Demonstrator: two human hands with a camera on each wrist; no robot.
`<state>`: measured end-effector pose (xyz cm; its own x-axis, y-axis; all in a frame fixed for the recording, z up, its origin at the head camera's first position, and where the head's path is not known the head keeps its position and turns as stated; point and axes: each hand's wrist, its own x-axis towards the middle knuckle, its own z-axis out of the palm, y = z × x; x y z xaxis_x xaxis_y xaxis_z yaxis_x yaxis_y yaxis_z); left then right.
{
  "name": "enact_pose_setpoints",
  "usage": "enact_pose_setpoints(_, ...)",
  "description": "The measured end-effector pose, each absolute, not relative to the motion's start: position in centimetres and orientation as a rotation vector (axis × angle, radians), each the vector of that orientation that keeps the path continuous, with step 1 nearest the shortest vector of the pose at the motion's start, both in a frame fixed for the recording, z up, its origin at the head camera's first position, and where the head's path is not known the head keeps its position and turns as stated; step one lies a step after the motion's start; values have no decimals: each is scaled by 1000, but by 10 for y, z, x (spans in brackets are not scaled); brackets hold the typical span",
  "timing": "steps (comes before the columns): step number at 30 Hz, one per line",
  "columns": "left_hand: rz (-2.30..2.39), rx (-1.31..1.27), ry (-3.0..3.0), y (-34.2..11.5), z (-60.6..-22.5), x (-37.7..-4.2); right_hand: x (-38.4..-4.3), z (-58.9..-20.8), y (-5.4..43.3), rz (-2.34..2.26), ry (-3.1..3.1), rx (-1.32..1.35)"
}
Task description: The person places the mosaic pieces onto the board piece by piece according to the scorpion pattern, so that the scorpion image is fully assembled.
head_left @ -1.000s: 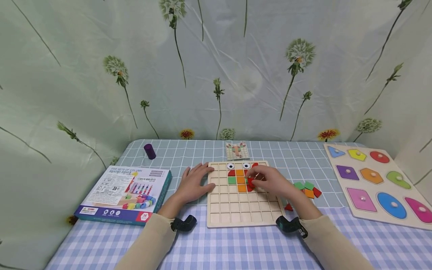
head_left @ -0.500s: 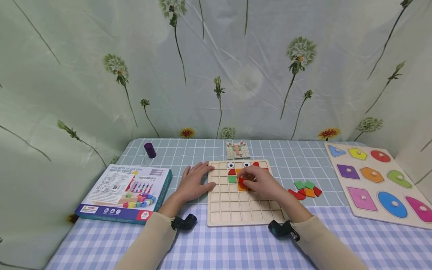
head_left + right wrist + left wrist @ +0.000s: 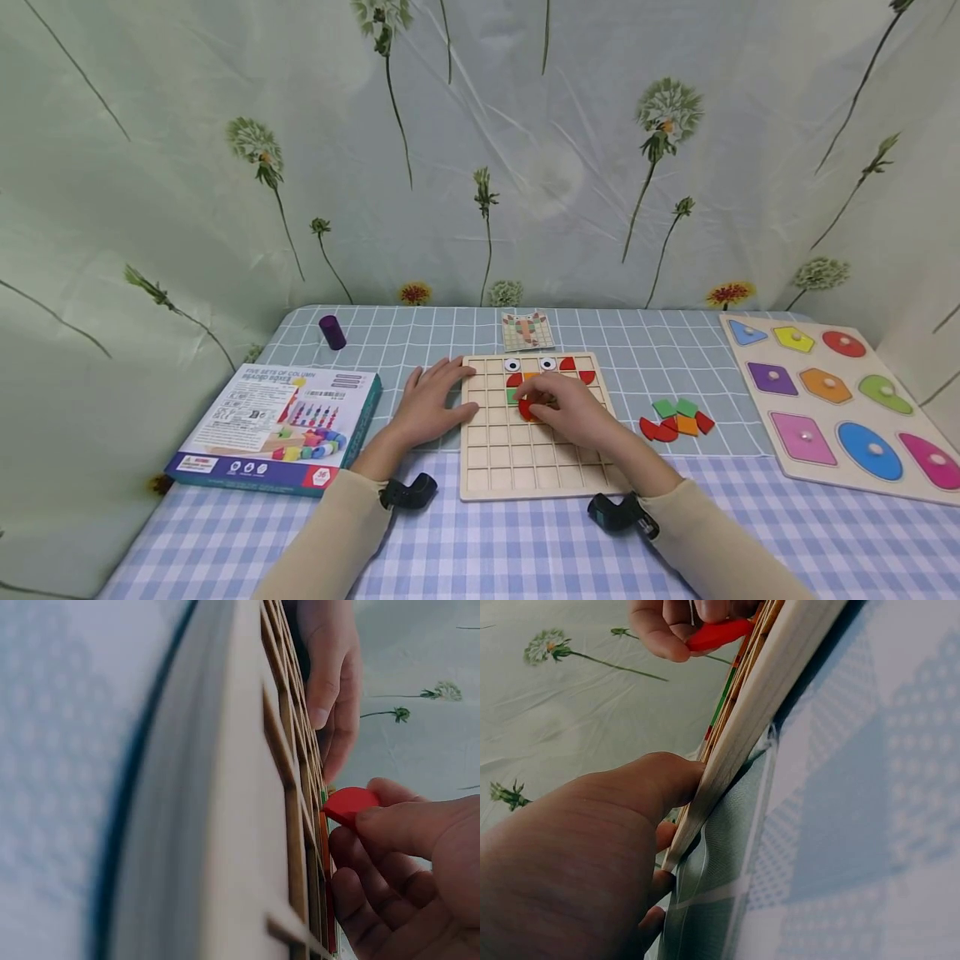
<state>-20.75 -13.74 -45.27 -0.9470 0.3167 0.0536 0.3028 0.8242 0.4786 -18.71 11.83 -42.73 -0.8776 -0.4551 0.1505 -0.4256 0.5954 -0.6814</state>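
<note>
Fingers [image 3: 396, 825] pinching red piece [image 3: 348, 803], left hand [image 3: 427, 407] touching board [image 3: 519, 443]

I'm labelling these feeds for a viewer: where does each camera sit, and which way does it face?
Head: worn on the head, facing forward and down at the grid board; both sleeved forearms, the left grip and right grip show.
Left wrist: looks low along the board's edge; left grip large at lower left, right grip at top.
Right wrist: looks low across the board; right grip at lower right, left grip at top.
Shared: both wrist views show the red piece pinched in the right grip.
</note>
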Motion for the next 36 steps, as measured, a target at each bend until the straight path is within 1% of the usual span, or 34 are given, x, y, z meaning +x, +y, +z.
enact_pose_setpoints(14,774,503,2975,-137,-452,-207,-185,-433,115,-1109,2777,-814)
enact_pose_setpoints(24,795,509,2977,-138,-452,-207,-185,-436,115,-1150,2786,-835)
enact_pose_setpoints(36,803,516,2977,-138,-451,-206,-185,-435,115,-1147,2745,-765)
